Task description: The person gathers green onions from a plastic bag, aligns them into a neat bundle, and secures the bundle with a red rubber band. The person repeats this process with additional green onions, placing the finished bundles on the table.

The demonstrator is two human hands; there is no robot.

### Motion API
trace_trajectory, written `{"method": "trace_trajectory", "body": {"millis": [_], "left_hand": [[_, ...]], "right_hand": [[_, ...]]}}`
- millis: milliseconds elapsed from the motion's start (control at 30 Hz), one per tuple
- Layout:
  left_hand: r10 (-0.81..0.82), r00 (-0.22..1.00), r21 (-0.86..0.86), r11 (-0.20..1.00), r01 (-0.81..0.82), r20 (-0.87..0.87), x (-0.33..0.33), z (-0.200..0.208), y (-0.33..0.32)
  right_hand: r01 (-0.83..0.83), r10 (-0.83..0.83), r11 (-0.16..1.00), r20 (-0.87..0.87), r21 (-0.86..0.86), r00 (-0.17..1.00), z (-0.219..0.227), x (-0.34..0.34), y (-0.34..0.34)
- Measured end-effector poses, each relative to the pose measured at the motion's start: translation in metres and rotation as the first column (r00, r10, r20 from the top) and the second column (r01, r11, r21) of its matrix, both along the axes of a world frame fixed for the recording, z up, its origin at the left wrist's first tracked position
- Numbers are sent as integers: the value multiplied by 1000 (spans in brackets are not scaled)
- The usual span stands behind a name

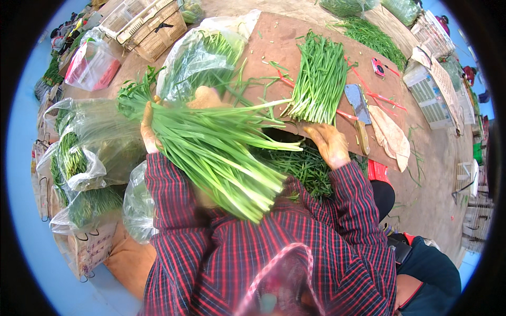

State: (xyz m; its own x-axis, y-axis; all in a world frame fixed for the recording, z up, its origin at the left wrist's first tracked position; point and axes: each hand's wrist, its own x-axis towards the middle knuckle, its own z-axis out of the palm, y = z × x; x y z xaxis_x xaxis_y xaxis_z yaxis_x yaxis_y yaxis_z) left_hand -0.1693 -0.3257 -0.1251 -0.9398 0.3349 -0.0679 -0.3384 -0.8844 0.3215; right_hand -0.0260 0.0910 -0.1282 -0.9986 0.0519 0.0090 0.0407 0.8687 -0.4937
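Note:
A big loose bunch of garlic chives [211,137] is gripped at its leafy end by my left hand [151,126]. Its pale stem ends hang down toward my chest and to the right. My right hand [328,142] lies at the near edge of the board, fingers stretched out, just below the cut ends of a second bunch of chives [317,79]. That bunch lies flat on the brown board [279,39]. To its right rest a knife [360,108] with a wooden handle, a pale cloth glove [390,138] and red tie strips [379,98].
Plastic bags of greens [203,63] stand beyond and left of me, with another clear bag [87,142] at far left. Dark cut leaves [298,168] fill my lap area. Crates [153,31] stand at back left, and a white crate [429,100] at right.

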Motion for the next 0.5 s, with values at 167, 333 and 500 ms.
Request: {"method": "trace_trajectory", "body": {"millis": [167,333,500], "left_hand": [[122,992,-122,986,-117,28,0,0,-1],[130,992,-135,983,-127,10,1,0,-4],[140,990,-115,984,-139,-5,1,-1,-3]], "right_hand": [[180,45,593,255,-785,966,-31,-68,-50],[59,24,715,109,-696,994,-45,-46,-61],[-135,108,989,326,61,939,-35,6,-8]]}}
